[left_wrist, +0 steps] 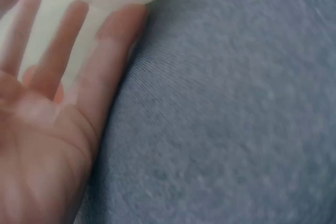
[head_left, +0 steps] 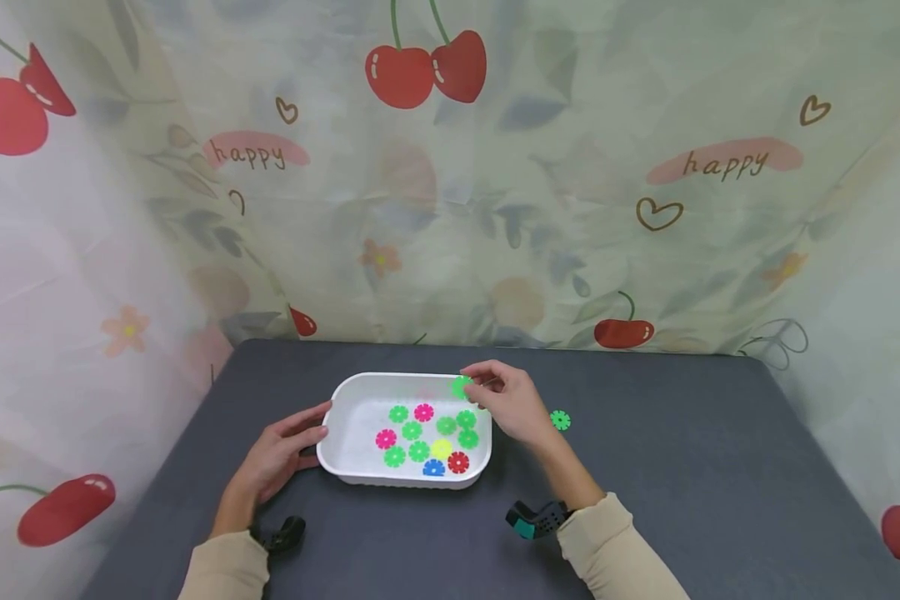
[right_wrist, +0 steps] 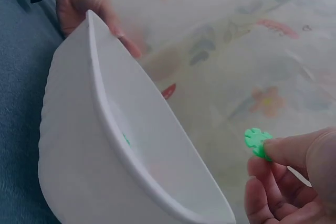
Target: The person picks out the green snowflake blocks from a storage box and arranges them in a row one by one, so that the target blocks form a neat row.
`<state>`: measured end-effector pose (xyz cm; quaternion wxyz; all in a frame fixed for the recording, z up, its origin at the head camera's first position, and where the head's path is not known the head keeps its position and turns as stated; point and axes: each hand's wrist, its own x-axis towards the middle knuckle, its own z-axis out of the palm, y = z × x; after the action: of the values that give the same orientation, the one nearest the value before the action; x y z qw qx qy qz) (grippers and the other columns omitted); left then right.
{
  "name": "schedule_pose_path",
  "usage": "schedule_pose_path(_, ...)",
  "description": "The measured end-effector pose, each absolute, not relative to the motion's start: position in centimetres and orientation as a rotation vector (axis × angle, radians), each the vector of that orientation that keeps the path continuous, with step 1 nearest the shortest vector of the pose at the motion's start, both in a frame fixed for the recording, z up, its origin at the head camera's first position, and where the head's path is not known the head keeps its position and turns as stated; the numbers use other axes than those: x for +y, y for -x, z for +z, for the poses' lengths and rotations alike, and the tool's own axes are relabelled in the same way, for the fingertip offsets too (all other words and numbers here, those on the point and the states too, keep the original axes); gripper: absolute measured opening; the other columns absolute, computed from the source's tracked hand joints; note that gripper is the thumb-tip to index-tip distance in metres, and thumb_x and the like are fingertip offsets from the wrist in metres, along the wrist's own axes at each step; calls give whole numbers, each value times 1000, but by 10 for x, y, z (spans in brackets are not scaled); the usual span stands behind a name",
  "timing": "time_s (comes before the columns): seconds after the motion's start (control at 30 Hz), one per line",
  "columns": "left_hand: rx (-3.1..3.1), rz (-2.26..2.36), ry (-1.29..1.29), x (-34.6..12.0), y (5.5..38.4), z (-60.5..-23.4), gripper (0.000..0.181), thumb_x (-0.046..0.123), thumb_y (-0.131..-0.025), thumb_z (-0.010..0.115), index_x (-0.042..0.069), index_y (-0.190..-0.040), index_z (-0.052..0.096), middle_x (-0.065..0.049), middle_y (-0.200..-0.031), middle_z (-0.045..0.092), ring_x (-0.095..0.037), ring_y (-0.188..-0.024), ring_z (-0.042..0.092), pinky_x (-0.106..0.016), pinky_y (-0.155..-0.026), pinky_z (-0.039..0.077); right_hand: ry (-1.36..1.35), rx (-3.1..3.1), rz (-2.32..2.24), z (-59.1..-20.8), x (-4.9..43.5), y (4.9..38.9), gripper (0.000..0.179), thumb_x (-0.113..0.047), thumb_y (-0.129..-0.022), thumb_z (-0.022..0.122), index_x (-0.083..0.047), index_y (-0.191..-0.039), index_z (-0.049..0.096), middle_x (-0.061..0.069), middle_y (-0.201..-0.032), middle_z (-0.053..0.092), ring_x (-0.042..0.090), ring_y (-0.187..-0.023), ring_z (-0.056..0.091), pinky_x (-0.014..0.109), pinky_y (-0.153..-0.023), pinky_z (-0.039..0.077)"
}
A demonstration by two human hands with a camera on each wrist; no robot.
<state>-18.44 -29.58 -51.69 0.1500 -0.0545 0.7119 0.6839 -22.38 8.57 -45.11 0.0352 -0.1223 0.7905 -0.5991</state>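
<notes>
A white plastic tray (head_left: 356, 454) holds several notched snowflake discs: green, pink, red, blue and a yellow one (head_left: 442, 448). Over its back right corner, my right hand (head_left: 512, 406) pinches a green snowflake disc (right_wrist: 257, 141) between thumb and fingers. The right wrist view shows this disc held clear of the tray rim. At the tray's left end, my left hand (head_left: 273, 454) touches the outer wall with fairly straight fingers (left_wrist: 60, 45). Another green disc (head_left: 560, 420) lies on the table to the right of my right forearm.
A dark grey cloth covers the table (head_left: 682, 467). Behind and at both sides hangs a curtain (head_left: 532, 208) printed with cherries and leaves. Black devices are strapped at the left wrist (head_left: 285, 535) and right wrist (head_left: 537, 520).
</notes>
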Motion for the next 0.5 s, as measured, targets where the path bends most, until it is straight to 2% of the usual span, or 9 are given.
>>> schedule_pose_path(0.13, 2041, 1960, 147, -296, 184, -520, 65, 24, -99, 68, 15, -157, 41, -6, -157, 46, -6, -118, 63, -44, -100, 58, 320, 2432, -1864, -453, 95, 224, 24, -17, -94, 73, -12, -118, 73, 12, -102, 69, 38, -92, 67, 48, -81, 60)
schedule_pose_path(0.27, 2043, 1965, 139, -296, 183, -522, 65, 24, -99, 68, 15, -157, 41, -5, -155, 49, -7, -117, 63, -44, -100, 58, 286, 2451, -1874, -455, 105, 224, 25, -18, -94, 74, -11, -118, 73, 12, -103, 68, 29, -87, 66, 43, -79, 60)
schedule_pose_path(0.5, 2059, 1980, 100, -297, 184, -522, 65, 23, -99, 68, 14, -157, 41, 7, -144, 56, -2, -117, 63, -41, -97, 59, 206, 2445, -1893, -463, 124, 225, 27, -19, -95, 73, -10, -120, 72, 12, -104, 69, 35, -93, 68, 39, -80, 60)
